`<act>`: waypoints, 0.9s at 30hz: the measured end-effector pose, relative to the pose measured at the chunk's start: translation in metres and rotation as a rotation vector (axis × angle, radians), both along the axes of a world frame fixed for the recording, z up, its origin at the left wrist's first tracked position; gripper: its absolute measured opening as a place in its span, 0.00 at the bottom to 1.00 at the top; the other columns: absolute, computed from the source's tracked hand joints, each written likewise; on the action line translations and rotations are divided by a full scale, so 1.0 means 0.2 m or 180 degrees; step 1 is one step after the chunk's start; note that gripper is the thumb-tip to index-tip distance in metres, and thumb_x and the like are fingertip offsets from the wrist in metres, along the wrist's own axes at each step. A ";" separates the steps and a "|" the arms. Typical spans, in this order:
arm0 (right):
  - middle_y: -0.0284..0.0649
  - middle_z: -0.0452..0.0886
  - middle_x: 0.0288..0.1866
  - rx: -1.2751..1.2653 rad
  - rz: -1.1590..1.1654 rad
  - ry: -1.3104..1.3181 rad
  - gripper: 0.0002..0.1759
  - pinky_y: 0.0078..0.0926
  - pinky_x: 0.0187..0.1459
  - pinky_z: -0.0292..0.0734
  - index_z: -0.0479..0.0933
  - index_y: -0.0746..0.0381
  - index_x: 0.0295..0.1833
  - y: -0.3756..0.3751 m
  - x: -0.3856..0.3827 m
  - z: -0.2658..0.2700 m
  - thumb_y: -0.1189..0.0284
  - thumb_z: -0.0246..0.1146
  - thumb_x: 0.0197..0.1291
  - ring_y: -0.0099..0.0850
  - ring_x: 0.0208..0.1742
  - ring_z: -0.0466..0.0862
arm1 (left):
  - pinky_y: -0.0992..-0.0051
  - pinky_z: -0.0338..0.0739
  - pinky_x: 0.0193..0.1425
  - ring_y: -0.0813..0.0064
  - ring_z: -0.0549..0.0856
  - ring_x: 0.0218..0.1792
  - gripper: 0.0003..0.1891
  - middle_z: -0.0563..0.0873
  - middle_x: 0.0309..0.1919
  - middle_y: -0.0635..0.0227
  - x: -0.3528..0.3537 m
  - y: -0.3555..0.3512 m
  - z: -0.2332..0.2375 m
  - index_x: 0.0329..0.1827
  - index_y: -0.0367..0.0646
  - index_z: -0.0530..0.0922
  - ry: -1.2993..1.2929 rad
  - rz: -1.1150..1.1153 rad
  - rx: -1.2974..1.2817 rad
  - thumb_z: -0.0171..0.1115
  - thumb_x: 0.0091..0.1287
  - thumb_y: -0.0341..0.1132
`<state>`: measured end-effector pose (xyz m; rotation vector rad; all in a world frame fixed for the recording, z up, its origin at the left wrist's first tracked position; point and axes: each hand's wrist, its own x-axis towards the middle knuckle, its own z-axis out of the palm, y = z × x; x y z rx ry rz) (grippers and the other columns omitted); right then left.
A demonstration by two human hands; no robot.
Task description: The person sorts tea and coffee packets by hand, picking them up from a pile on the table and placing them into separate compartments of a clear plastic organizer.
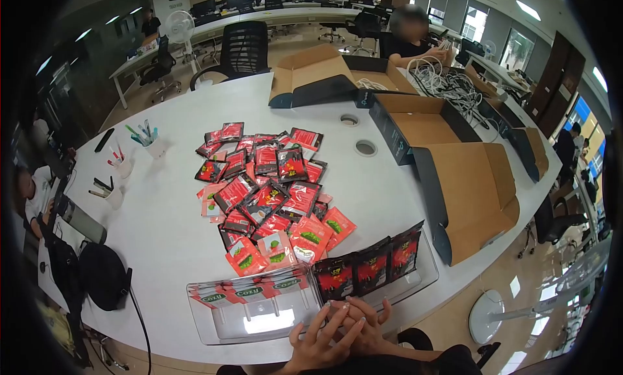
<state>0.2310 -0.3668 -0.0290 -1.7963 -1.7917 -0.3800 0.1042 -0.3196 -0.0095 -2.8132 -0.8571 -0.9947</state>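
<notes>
My left hand (321, 342) and my right hand (365, 323) meet at the table's front edge, fingers spread and partly interlaced, with no object between them. Just beyond them, a clear tray (266, 323) holds a row of Cozy packets (250, 291) along its back. To its right, another clear tray (425, 271) holds upright black-and-red packets (371, 270). Behind both trays lies a loose pile of red, black and pink packets (266, 196).
An open box (422, 118) and cardboard flaps (467, 193) occupy the right. Cups of pens (156, 148) and a black bag (104, 276) are left. A person (415, 40) sits beyond tangled white cables (448, 83).
</notes>
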 end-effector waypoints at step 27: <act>0.40 0.81 0.45 0.0889 -0.0387 -0.0237 0.11 0.53 0.61 0.62 0.81 0.60 0.40 -0.05 -0.02 -0.04 0.67 0.60 0.56 0.42 0.58 0.75 | 0.60 0.42 0.70 0.73 0.72 0.66 0.26 0.72 0.65 0.65 -0.04 0.00 0.04 0.67 0.58 0.70 -0.0640 -0.1025 -0.0705 0.58 0.63 0.42</act>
